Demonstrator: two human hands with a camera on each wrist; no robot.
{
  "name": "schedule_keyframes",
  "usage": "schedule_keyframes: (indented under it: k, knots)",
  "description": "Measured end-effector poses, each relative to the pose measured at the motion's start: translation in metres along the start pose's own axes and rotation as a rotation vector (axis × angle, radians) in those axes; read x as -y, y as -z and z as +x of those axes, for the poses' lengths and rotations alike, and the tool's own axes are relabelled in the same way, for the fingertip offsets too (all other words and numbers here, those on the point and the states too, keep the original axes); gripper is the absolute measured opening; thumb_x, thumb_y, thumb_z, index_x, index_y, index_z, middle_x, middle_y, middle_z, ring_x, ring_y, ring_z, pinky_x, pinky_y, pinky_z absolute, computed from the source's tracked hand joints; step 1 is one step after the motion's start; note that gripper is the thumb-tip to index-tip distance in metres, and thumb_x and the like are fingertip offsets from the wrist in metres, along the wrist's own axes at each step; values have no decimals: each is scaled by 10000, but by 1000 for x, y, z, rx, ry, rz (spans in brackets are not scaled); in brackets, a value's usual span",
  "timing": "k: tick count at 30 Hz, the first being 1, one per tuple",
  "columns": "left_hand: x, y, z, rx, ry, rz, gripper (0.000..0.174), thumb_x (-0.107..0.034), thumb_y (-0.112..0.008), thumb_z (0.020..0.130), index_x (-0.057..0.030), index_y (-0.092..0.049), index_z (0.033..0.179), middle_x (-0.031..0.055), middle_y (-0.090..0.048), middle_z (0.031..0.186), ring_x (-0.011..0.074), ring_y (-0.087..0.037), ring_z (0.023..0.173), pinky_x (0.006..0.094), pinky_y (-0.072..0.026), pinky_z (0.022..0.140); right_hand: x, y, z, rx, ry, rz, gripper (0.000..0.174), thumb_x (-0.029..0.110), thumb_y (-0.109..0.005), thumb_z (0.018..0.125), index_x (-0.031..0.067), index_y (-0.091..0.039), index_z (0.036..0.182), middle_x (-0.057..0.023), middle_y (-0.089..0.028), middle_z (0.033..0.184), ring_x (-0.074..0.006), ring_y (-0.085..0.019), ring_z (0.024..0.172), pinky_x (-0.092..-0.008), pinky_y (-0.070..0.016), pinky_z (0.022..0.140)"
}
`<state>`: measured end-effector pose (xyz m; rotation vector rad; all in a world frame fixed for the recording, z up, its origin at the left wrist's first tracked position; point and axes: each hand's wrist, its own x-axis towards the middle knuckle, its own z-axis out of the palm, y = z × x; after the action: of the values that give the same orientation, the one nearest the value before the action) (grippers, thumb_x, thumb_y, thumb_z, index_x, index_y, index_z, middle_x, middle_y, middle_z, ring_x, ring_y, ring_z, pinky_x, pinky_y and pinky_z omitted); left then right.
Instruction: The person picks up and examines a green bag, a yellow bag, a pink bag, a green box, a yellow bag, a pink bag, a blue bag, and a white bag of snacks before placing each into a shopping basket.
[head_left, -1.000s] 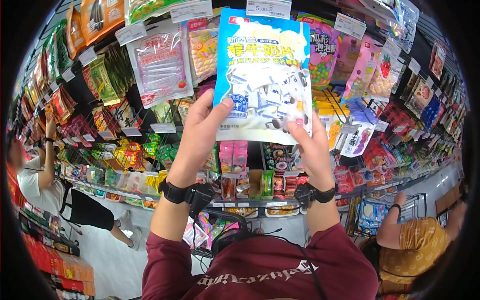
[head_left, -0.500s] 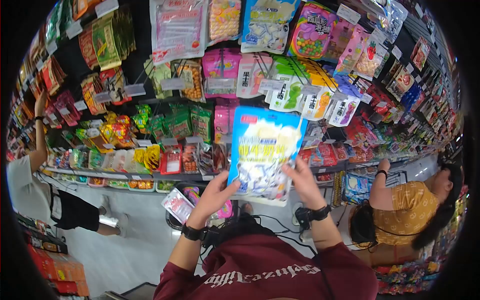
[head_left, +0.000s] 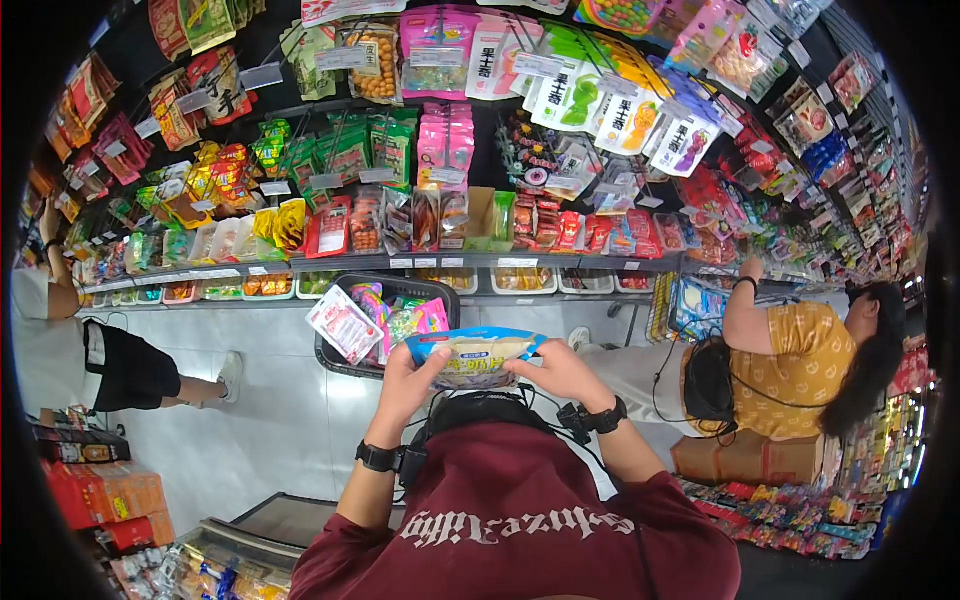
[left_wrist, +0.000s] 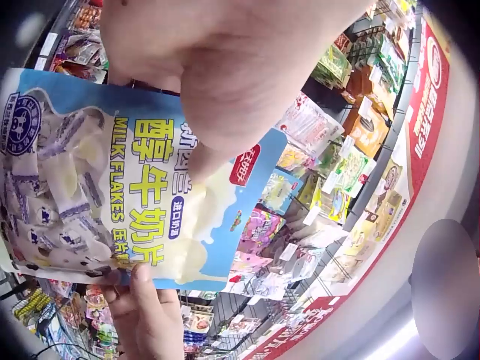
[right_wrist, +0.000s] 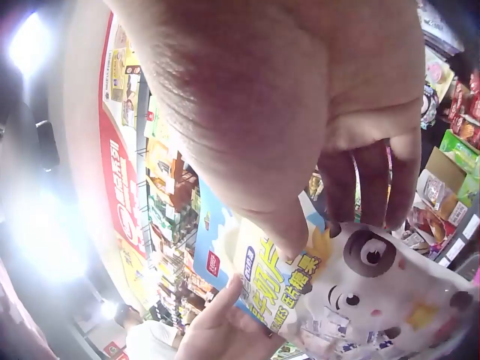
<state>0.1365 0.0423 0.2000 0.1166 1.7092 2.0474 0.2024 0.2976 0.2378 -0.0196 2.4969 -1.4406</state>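
Between both hands is a blue and white bag of milk flakes candy (head_left: 478,374), tipped so the head view looks onto its top edge. My left hand (head_left: 405,385) grips one side with the thumb over the printed front. My right hand (head_left: 570,375) pinches the opposite side, thumb also on the front. Close up in the left wrist view, the bag (left_wrist: 82,180) shows yellow lettering and wrapped pieces. A cartoon cow face is visible on the bag (right_wrist: 375,292) in the right wrist view. The fingers behind the bag are mostly hidden.
Just beyond the bag, a black shopping basket (head_left: 452,292) holds a white and pink packet (head_left: 345,325) and other colourful packets. Candy shelves (head_left: 480,262) curve across the front. A person in a yellow shirt (head_left: 800,365) is at right, another in black shorts (head_left: 130,365) at left.
The bag has come down from in front of the shelves toward my body and tipped from facing me to nearly edge-on. Both hands keep hold of it. The head view has tilted downward.
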Motion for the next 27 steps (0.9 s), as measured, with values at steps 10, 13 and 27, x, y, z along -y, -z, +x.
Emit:
schedule_keyframes:
  k: [10,13,27]
  knots:
    - [31,-66,-79,82,-53,376,182,-150,-717,925,0,-688,1024,27,-651,953,95,-579,889,272,-476,791,-44,3,-115,-196,31,100,249,213,-703,924,8,-714,1065,-122,-707,1012,-226,-682,867,-327,-540,768]
    - [39,-88,-111,64,-158,565,183,-132,-714,911,10,-694,1025,79,-678,921,139,-609,865,289,-491,803,-71,-6,-141,-179,-7,155,214,153,-723,907,4,-714,1061,-101,-710,996,-194,-671,846,-299,-532,759]
    - [47,-94,-183,35,-311,985,173,-9,-705,831,-20,-727,1002,125,-717,973,312,-669,911,391,-529,805,-97,-62,-167,-160,74,437,204,-61,-631,891,25,-690,1066,-88,-704,1109,-179,-678,1031,-305,-541,905]
